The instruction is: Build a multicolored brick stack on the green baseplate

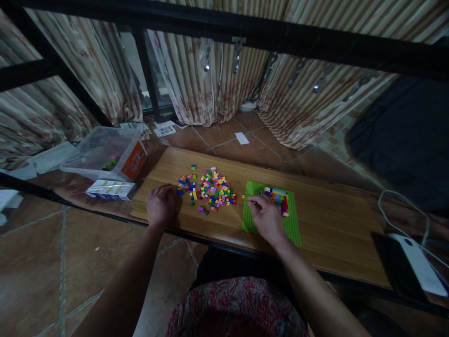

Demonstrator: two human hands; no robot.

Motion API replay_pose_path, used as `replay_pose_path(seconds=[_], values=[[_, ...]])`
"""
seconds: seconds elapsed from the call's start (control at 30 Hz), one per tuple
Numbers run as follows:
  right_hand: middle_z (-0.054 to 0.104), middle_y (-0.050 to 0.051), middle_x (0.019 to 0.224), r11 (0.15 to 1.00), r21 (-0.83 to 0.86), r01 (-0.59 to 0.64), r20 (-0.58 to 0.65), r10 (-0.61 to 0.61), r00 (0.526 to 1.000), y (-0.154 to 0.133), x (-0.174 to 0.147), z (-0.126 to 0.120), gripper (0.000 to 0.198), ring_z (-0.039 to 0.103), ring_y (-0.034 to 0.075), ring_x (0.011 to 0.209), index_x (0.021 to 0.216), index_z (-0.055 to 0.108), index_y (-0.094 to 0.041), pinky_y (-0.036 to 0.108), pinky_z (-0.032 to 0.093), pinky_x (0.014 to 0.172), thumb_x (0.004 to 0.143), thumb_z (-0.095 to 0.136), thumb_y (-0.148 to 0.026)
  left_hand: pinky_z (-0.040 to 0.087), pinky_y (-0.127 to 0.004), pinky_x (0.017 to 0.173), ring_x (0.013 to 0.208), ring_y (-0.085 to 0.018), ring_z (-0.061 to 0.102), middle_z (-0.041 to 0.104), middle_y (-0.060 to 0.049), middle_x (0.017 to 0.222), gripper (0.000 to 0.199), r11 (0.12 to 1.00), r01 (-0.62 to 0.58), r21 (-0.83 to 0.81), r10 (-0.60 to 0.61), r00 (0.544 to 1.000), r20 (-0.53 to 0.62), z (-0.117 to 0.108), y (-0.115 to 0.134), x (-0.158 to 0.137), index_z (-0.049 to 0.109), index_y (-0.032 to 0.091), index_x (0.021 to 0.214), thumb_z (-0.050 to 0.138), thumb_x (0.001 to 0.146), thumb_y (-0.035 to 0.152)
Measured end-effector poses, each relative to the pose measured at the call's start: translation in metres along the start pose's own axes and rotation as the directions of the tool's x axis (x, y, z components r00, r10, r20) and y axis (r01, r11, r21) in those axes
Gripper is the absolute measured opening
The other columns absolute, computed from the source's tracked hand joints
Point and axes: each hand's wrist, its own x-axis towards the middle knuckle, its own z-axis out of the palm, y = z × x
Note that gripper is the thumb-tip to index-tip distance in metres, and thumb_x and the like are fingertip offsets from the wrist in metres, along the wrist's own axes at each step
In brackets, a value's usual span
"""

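Observation:
My left hand rests on the wooden table, left of the loose bricks, its fingers curled in and nothing showing in them. Over the green baseplate is my right hand, thumb and fingertips pinched together near the plate's left edge. Whether a small piece sits in that pinch is too small to tell. Partly hidden behind this hand, a low structure of coloured bricks stands on the plate. A small yellow brick lies just left of the fingertips. Between the hands spreads a pile of small multicoloured bricks.
A clear plastic box with an orange label and a white-and-blue carton stand at the table's left end. A white power strip with a cable lies at the right end. A dark frame bar crosses above, before striped curtains.

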Motion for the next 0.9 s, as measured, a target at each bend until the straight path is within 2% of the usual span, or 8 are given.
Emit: replay_pose_path(seconds=[0.07, 0.17, 0.27, 0.37, 0.53, 0.7, 0.9], values=[[0.068, 0.006, 0.09, 1.0, -0.026, -0.011, 0.071, 0.013, 0.997, -0.004, -0.002, 0.018, 0.021, 0.063, 0.019, 0.08, 0.092, 0.068, -0.02, 0.033, 0.048, 0.076, 0.088, 0.049, -0.027, 0.043, -0.04, 0.097, 0.103, -0.024, 0.058, 0.069, -0.008, 0.11, 0.03, 1.0, 0.005, -0.007, -0.005, 1.0, 0.005, -0.001, 0.001, 0.0, 0.069, 0.018, 0.098, 0.043, 0.082, 0.018], [0.068, 0.007, 0.091, 0.994, -0.094, -0.05, 0.094, 0.059, 0.994, -0.001, 0.0, 0.037, 0.021, 0.063, 0.021, 0.084, 0.093, 0.069, -0.02, 0.034, 0.047, 0.079, 0.087, 0.049, -0.024, 0.042, -0.04, 0.097, 0.104, -0.024, 0.058, 0.069, -0.008, 0.111, 0.03, 1.0, 0.007, -0.015, -0.006, 1.0, 0.015, -0.002, 0.002, 0.0, 0.069, 0.019, 0.099, 0.043, 0.083, 0.02], [0.068, 0.007, 0.093, 0.991, -0.11, -0.07, 0.086, 0.08, 0.993, 0.0, 0.004, 0.043, 0.02, 0.062, 0.022, 0.087, 0.093, 0.069, -0.02, 0.034, 0.046, 0.082, 0.086, 0.05, -0.023, 0.042, -0.04, 0.097, 0.103, -0.024, 0.058, 0.068, -0.008, 0.111, 0.03, 1.0, 0.008, -0.008, -0.007, 1.0, 0.023, -0.003, 0.002, 0.0, 0.069, 0.018, 0.099, 0.043, 0.083, 0.02], [0.067, 0.006, 0.091, 0.996, -0.078, -0.044, 0.099, 0.051, 0.994, -0.006, 0.003, 0.045, 0.019, 0.062, 0.02, 0.085, 0.092, 0.069, -0.022, 0.033, 0.046, 0.081, 0.086, 0.05, -0.024, 0.042, -0.04, 0.096, 0.103, -0.025, 0.058, 0.069, -0.008, 0.11, 0.031, 1.0, 0.013, 0.008, -0.013, 0.999, 0.032, -0.003, 0.003, 0.0, 0.069, 0.018, 0.099, 0.043, 0.083, 0.019], [0.066, 0.004, 0.092, 0.999, 0.0, 0.039, 0.212, -0.038, 0.977, -0.028, -0.01, 0.06, 0.016, 0.061, 0.019, 0.087, 0.091, 0.068, -0.023, 0.03, 0.046, 0.081, 0.087, 0.053, -0.026, 0.041, -0.039, 0.097, 0.105, -0.025, 0.057, 0.068, -0.009, 0.111, 0.032, 1.0, 0.004, 0.003, -0.004, 0.999, 0.031, -0.003, 0.003, -0.001, 0.069, 0.017, 0.1, 0.043, 0.083, 0.018], [0.065, 0.005, 0.095, 0.993, -0.103, 0.06, 0.231, -0.035, 0.972, -0.043, -0.015, 0.078, 0.013, 0.06, 0.021, 0.088, 0.096, 0.067, -0.022, 0.032, 0.045, 0.081, 0.086, 0.058, -0.026, 0.041, -0.04, 0.097, 0.106, -0.024, 0.057, 0.068, -0.008, 0.111, 0.033, 1.0, 0.006, 0.003, -0.006, 1.0, 0.028, -0.002, 0.002, -0.001, 0.069, 0.017, 0.102, 0.043, 0.083, 0.018], [0.064, 0.006, 0.095, 0.977, -0.184, 0.107, 0.21, -0.067, 0.975, -0.041, -0.014, 0.087, 0.013, 0.059, 0.021, 0.089, 0.091, 0.065, -0.024, 0.031, 0.045, 0.08, 0.089, 0.052, -0.022, 0.042, -0.04, 0.097, 0.104, -0.025, 0.058, 0.069, -0.009, 0.111, 0.032, 1.0, 0.008, -0.006, -0.008, 1.0, 0.028, -0.003, 0.002, -0.001, 0.069, 0.017, 0.101, 0.043, 0.082, 0.019]])
